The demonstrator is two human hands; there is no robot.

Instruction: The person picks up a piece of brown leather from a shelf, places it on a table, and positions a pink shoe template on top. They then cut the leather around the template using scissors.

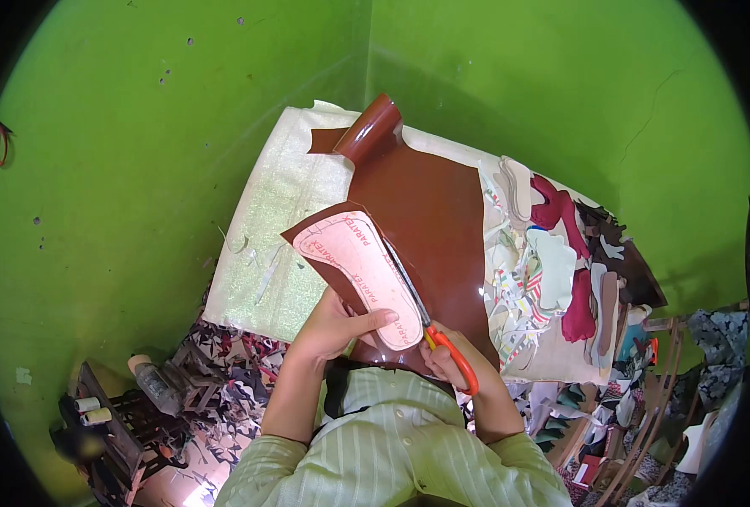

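Observation:
My left hand (345,325) is closed on a pink shoe-sole pattern (345,253) printed "PARATEX", its thumb pressed on the lower part. Under the pattern lies a piece of brown sheet material (294,232), which shows along its edges. My right hand (451,359) grips orange-handled scissors (468,372). Their long blades run up along the right edge of the pattern and the brown piece. Beneath both hands the large brown sheet (430,203) covers the middle of the table, rolled up (370,127) at its far end.
Shimmery pale material (265,194) covers the table's left side. Cut scraps (510,296), dark red pieces (578,308) and pale sole shapes (550,270) lie on the right. Below left are a wooden rack (109,422), a clear bottle (155,384) and floor scraps. Green walls enclose the corner.

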